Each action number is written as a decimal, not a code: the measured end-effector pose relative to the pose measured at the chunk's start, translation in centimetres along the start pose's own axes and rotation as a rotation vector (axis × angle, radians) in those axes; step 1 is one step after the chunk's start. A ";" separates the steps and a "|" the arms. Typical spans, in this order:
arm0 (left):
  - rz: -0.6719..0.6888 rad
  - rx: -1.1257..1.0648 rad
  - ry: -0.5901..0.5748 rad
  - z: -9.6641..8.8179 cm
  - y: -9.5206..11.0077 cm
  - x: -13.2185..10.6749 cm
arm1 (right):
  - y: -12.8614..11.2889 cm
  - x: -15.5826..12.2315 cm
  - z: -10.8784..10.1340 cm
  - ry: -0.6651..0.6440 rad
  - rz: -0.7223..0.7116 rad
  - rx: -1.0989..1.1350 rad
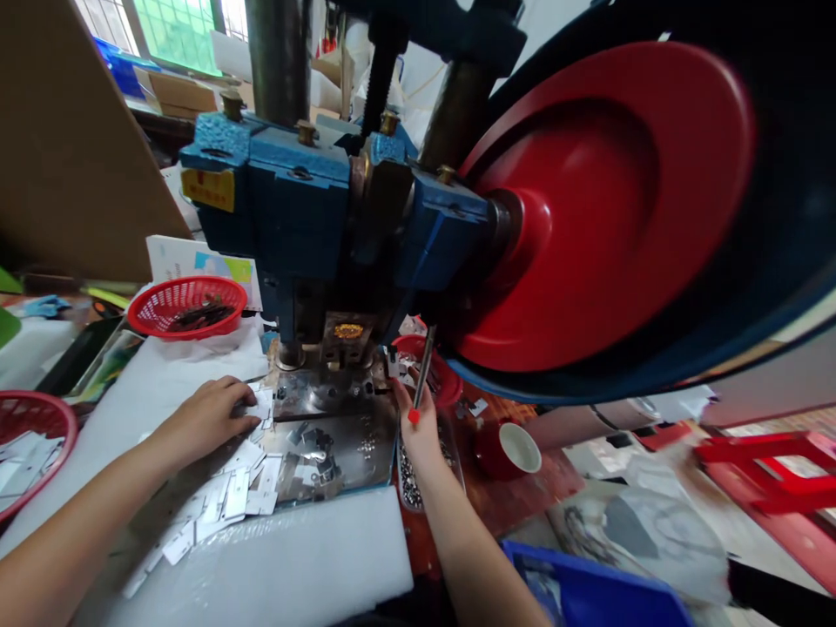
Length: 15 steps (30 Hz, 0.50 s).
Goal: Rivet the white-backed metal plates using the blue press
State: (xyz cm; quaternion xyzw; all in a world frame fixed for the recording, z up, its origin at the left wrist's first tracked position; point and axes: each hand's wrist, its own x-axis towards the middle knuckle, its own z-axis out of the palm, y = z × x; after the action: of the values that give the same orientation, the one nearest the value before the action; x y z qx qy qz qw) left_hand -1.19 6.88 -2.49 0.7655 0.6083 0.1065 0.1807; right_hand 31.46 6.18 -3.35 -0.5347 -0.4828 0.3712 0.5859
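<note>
My left hand (pixel 219 407) is at the left side of the press bed, fingers bent and thumb apart below them, at a flat white plate (pixel 264 404). Below it lies a loose pile of similar white plates (pixel 225 496). My right hand (pixel 421 427) is raised at the right side of the die (pixel 326 389), partly hidden behind a metal lever with a red tip (pixel 414 415). A small flat metal plate (pixel 393 362) shows at its fingertips. On the steel bed (pixel 356 444) in front of the die lie dark bent metal pieces (pixel 317 453) and several tiny parts (pixel 367 438).
The blue press (pixel 293 192) with its big red flywheel (pixel 607 200) fills the upper middle and right. Red baskets (pixel 186 326) (pixel 45 409) stand left, another (pixel 448 379) behind my right hand. A tray of small metal parts (pixel 410 483), a red cup (pixel 502 448) and a blue bin (pixel 588 592) are at right.
</note>
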 end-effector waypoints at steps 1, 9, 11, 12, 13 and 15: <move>-0.011 -0.013 -0.015 -0.1 0.1 -0.2 | -0.2 -0.8 -0.3 -0.022 -0.004 -0.028; -0.156 -0.216 0.104 0.2 2.4 -3.4 | -1.9 -4.2 0.6 -0.368 -0.132 -0.590; -0.143 -0.240 0.088 0.4 2.8 -4.1 | -2.3 -4.7 1.1 -0.442 -0.151 -0.565; -0.140 -0.229 0.078 0.3 2.7 -4.3 | -2.4 -4.9 1.2 -0.472 -0.162 -0.555; -0.135 -0.204 0.087 -0.1 2.3 -4.3 | -2.5 -5.2 1.4 -0.488 -0.171 -0.550; -0.163 -0.128 0.151 -1.8 0.3 -4.1 | -2.5 -5.5 1.6 -0.499 -0.188 -0.545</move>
State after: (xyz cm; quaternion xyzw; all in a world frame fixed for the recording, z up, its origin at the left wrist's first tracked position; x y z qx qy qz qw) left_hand -2.54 3.15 -0.46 0.6902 0.6724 0.1874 0.1909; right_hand 28.32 0.98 -1.85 -0.5175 -0.7386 0.2924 0.3181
